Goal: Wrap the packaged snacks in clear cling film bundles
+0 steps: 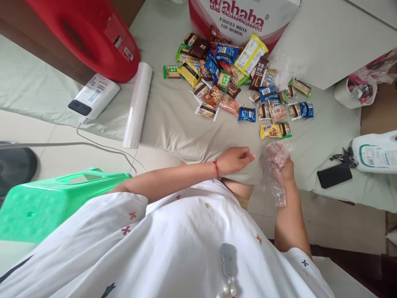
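Note:
My left hand (238, 159), with a red cord at its wrist, is closed with fingers curled near the front edge of the covered surface. Whatever it pinches, if anything, I cannot make out. To its right, my right hand (287, 165) grips a crumpled clear plastic bag (280, 194) that veils its fingers and hangs toward the forearm. Just beyond lie a yellow cookie packet (269, 131) and a green-edged packet (285, 129). Farther back is a heap of small wrapped snacks, among them a blue packet (247, 114) and a larger yellow packet (251, 54).
Behind the snacks stands a Wahaha water carton (238, 18). A white roll (138, 105), white boxed device (94, 96) and red jug (124, 49) are on the left. Right are a black phone (335, 174), keys (344, 158) and white bottle (376, 153). A green stool (62, 194) stands lower left.

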Available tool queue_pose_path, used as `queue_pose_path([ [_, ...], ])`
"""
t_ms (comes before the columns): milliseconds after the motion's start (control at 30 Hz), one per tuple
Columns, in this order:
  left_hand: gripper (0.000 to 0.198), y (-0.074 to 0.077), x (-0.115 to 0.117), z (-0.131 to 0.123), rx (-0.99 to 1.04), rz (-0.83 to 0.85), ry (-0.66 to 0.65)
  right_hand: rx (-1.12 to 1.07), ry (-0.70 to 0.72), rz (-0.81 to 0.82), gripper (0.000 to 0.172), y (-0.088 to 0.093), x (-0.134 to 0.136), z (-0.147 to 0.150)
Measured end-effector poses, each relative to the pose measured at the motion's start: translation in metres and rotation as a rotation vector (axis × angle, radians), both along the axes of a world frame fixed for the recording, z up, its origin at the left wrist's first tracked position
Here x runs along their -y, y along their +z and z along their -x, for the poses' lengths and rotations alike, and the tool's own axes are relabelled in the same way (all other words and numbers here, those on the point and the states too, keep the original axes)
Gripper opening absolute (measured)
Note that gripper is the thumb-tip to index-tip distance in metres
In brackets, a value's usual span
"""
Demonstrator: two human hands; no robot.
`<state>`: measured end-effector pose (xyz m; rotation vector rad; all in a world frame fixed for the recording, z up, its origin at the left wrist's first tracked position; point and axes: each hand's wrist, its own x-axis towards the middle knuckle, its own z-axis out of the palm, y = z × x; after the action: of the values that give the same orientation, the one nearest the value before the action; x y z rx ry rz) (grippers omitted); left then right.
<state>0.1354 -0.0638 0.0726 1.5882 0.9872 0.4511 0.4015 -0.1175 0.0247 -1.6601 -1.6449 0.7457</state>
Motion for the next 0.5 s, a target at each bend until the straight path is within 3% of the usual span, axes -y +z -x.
queue_pose_path([
  [133,0.040,-0.001,0.012,-0.039,0.124,0.083,0.125,0.114,0.043,-0.094,0.015,0.008,-0.009,0.013],
  [267,0.031,-0.008,0.012,-0.061,0.251,0.176,0.222,0.069,0.026,-0.135,0.025,0.010,-0.012,0.024],
  [400,0.026,-0.008,0.011,-0.055,0.475,0.328,0.236,0.118,0.077,-0.169,0.016,0.014,-0.011,0.028],
  [500,0.032,-0.005,0.010,-0.033,0.647,0.561,0.268,0.207,0.126,-0.199,0.024,0.021,-0.010,0.028],
])
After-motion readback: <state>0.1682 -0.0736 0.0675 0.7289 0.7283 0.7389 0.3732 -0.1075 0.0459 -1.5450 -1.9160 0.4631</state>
